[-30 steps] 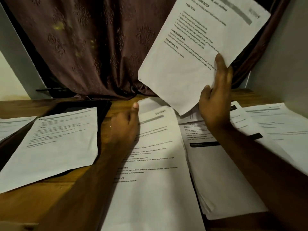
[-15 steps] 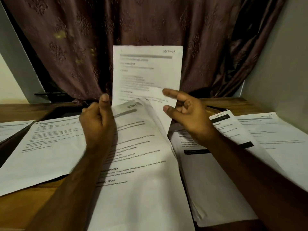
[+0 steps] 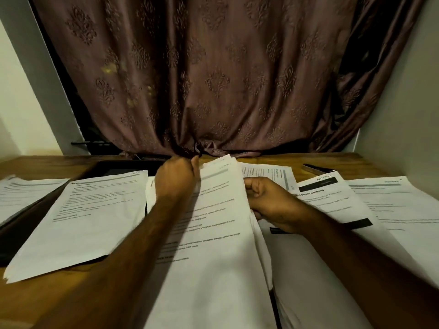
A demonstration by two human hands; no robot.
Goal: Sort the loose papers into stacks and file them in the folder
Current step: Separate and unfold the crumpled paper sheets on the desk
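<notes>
A middle stack of printed white sheets (image 3: 213,233) lies in front of me on the wooden table (image 3: 273,160). My left hand (image 3: 175,179) grips its upper left corner, fingers curled over the top edge. My right hand (image 3: 268,200) pinches the stack's right edge about a third of the way down. To the right lies a second stack with black header bars (image 3: 327,203), and a further sheet (image 3: 403,210) beyond it. A left sheet (image 3: 90,217) rests on a dark folder (image 3: 118,166).
A pen (image 3: 316,169) lies at the back right of the table. More paper (image 3: 23,193) sits at the far left. A brown patterned curtain (image 3: 213,79) hangs behind the table, with walls on both sides.
The sheet my right hand held up has come down onto the middle stack. Both hands have moved to the stack's edges and taken hold of it.
</notes>
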